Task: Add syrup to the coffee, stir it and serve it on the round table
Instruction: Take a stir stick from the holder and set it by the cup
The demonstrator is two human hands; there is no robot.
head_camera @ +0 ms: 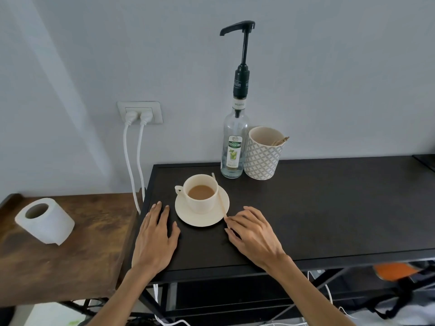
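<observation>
A cream cup (202, 203) of milky coffee stands on a cream saucer (188, 214) on the dark table (329, 208). A wooden stirrer (219, 196) lies across the saucer's right rim, beside the cup. Behind the cup, a clear glass syrup bottle (235, 142) with a tall black pump stands near the wall. My left hand (155, 238) rests flat on the table just left of the saucer, fingers apart. My right hand (254, 234) lies flat to the saucer's right, its fingertips close to the stirrer's near end. Neither hand holds anything.
A patterned cup (262, 156) with wooden sticks stands right of the bottle. A lower brown wooden table (82, 255) at left carries a toilet paper roll (44, 221). Two white cables (133, 165) hang from a wall socket. An orange object (395, 270) sits under the dark table at right.
</observation>
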